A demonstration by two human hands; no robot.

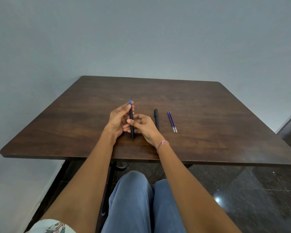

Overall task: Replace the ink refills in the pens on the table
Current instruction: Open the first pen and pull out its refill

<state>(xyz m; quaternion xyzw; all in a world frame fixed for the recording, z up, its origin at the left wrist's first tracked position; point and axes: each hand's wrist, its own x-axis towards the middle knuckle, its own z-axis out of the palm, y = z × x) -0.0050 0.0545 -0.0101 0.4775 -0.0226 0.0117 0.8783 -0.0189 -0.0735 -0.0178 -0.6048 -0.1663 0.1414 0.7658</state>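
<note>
- Gripping one black pen between them, both hands work over the middle of the counter, nearer its front edge than its back.
- Left hand: fingers curled round the far half of the barrel, thumb laid along it, thumb tip just below the blue tip.
- Right hand: thumb and fingers pinch the near half of the same pen; index finger lies across the barrel.
- Held pen runs almost straight away from the person, blue tip at the far end with a fine point showing. Near end pokes out below the hands, low over the wood; cannot tell whether it touches.
- Second black pen: flat on the counter, just right of the right hand, roughly parallel to the held one. Apart from the hand by a narrow strip of wood.
- Two blue refills: flat on the counter, right of the second pen, side by side and touching or nearly so. Pale clear ends face the person, tips point away.
- Counter: dark brown wood grain, rounded corners, dark metal legs under it.
- Pink beaded bracelet on the right wrist.
- Below the front edge: knees in blue jeans, glossy dark tiled floor.
- Plain grey wall behind.
</note>
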